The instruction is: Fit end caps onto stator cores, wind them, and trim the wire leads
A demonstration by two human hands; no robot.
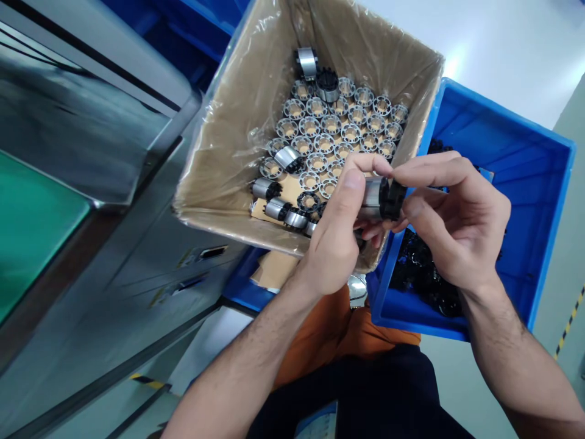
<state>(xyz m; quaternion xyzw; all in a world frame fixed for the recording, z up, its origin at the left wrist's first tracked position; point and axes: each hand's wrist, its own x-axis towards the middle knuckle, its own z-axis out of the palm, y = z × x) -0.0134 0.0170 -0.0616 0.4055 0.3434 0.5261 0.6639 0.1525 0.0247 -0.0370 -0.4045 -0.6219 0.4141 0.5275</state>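
Observation:
My left hand is closed round a silver metal stator core, held lying on its side above the right front corner of the lined box. At the core's right end sits a black plastic end cap. The thumb and fingers of my right hand pinch this cap, which touches the core. Below, inside the cardboard box, bare metal cores stand upright in rows. Several cores with black caps, such as one capped core, lie on top or along the near side.
A blue plastic bin stands to the right against the box, with a heap of black plastic parts in it. On the left is a metal machine cabinet with a green surface. Cardboard pieces lie below the box.

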